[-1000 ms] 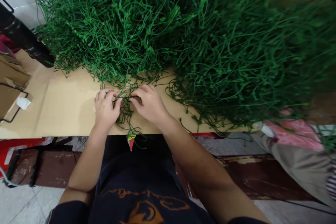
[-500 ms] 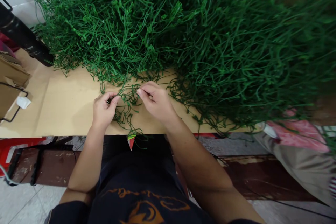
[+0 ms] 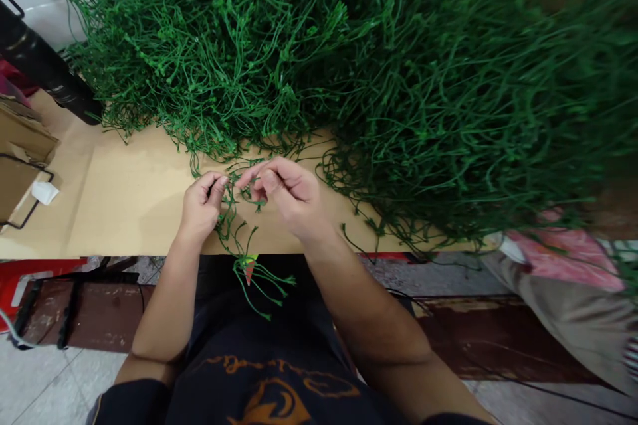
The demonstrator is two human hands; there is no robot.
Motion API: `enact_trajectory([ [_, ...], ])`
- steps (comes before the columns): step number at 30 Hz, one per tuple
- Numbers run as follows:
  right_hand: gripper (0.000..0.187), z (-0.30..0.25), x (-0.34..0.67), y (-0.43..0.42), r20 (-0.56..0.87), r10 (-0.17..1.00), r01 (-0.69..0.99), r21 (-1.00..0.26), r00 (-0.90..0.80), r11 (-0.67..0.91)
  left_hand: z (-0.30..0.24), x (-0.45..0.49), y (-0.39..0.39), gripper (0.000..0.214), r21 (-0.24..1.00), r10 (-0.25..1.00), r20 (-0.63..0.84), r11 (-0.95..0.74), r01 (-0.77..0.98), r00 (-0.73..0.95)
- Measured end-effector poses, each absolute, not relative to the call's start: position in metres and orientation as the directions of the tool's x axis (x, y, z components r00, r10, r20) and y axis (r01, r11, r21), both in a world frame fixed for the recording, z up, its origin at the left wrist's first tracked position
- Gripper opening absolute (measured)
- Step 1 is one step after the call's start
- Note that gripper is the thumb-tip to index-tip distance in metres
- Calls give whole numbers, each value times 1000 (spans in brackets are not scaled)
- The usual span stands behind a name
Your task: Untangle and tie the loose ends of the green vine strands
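My left hand [image 3: 200, 207] is closed in a pinch on a green plastic stem sprig [image 3: 226, 222], just over the table's front edge. The thin stems hang from its fingertips, and their lower ends spread past the edge in front of my shirt. Right beside it, my right hand [image 3: 292, 198] has its index finger stretched toward the left fingertips, with the thumb apart and the other fingers loosely bent. A few green stems show behind and below those fingers. A large tangled heap of the same green plastic stems [image 3: 239, 53] fills the back of the table.
Brown cardboard [image 3: 129, 199] covers the tabletop. At the left stand a black bottle [image 3: 50, 66] and an open carton [image 3: 22, 139] by a black wire frame. Another person's leg [image 3: 558, 312] is at the right, near a pink patterned cloth [image 3: 568, 259].
My right hand's pinch has loosened and its index finger now stretches left. Part of the sprig has dropped lower over the table edge, its ends fanned out. My left hand keeps its pinch.
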State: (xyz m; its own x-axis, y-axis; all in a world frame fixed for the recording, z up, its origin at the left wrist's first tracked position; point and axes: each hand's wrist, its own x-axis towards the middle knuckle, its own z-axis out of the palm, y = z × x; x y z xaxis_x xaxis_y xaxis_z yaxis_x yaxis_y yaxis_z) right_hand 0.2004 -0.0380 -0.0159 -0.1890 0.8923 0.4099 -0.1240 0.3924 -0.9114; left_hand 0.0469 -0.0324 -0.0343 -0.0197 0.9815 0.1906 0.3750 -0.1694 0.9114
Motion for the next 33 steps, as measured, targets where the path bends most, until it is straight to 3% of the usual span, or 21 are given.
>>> enact_trajectory([
  [6,35,-15,196,-43,358,910,-55,-934,-209,354,-36,45,-28,13,907,972,210,-153,393,-106],
  [12,31,-23,198,-36,123,972,-35,-992,-198,119,-30,44,-30,12,881,969,247,-214,422,-24],
  [18,18,-28,198,-31,220,932,288,-908,-288,303,-27,46,-37,18,792,933,346,-348,501,100],
  [24,9,-20,201,-31,409,865,504,-702,-292,502,-27,44,-37,18,754,917,366,-392,528,158],
  [33,4,-6,211,-29,333,808,563,-589,-486,581,-22,44,-43,23,505,894,360,-426,751,265],
])
